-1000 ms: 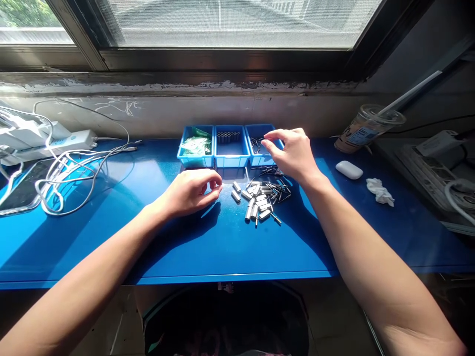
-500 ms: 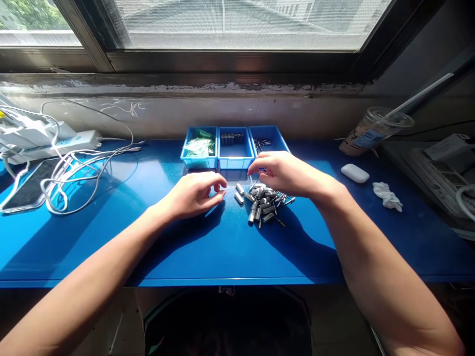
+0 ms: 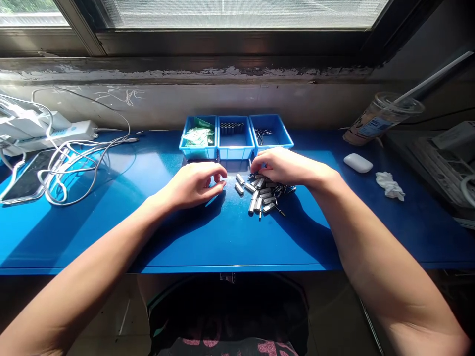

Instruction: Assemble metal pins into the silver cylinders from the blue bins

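Observation:
A pile of short grey metal cylinders (image 3: pixel 258 198) lies on the blue table, mixed with thin dark pin-like pieces (image 3: pixel 281 211). Two more cylinders (image 3: pixel 239 188) sit just left of the pile. Over its far side, my right hand (image 3: pixel 280 165) reaches down with fingers drawn together at the pieces; what they pinch, if anything, is hidden. My left hand (image 3: pixel 195 184) rests on the table left of the pile, thumb and fingers curved apart with nothing between them.
Behind the hands stand three blue bins: the left bin (image 3: pixel 198 154) holds green-and-white packets, the middle bin (image 3: pixel 236 154) upright cylinders, the right bin (image 3: pixel 282 132) thin pieces. White cables (image 3: pixel 92 163) and a phone (image 3: pixel 27 178) lie left; a cup (image 3: pixel 374 123), white case (image 3: pixel 358 163) and crumpled tissue (image 3: pixel 389 186) right.
My right hand has lowered onto the far side of the pile, its fingers closing together. My left hand keeps its pose. The camera view has tilted slightly downward.

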Tool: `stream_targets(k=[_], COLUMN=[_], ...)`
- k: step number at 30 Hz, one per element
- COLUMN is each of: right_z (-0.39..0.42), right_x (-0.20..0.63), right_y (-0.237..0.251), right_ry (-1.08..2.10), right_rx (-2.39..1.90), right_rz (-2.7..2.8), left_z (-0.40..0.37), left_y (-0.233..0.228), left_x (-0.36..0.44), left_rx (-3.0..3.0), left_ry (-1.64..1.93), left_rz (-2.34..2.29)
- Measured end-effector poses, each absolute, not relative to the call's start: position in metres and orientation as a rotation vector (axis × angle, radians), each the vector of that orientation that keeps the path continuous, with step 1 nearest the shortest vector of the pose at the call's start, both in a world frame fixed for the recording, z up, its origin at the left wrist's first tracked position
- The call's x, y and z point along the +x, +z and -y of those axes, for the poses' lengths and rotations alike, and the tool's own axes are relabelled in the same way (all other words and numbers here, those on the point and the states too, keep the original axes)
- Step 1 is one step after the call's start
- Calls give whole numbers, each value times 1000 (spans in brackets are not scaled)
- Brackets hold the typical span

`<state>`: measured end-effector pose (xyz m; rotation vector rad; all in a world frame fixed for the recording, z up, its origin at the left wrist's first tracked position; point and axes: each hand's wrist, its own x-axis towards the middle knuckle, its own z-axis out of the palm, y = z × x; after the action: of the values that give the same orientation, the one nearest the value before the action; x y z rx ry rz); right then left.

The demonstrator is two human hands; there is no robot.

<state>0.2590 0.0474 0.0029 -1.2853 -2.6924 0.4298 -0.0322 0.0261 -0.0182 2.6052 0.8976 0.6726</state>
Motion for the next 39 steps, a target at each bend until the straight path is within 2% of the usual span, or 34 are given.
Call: stream_targets(k=[24,33,39], right_z=[-46,-43,-38], right_x=[257,256,244], right_y=[11,13,12], right_ry=[595,539,406], right_rx=[-1564,-1442,-1190], right_rz=[2570,2457,2463], left_z=[-28,-28,-26], left_y=[-20,-19,-18], left_x=[-32,-33,-32], left_rx=[2607,2605,2590], left_ry=[646,649,662], left_rz=[-896,-894,-902])
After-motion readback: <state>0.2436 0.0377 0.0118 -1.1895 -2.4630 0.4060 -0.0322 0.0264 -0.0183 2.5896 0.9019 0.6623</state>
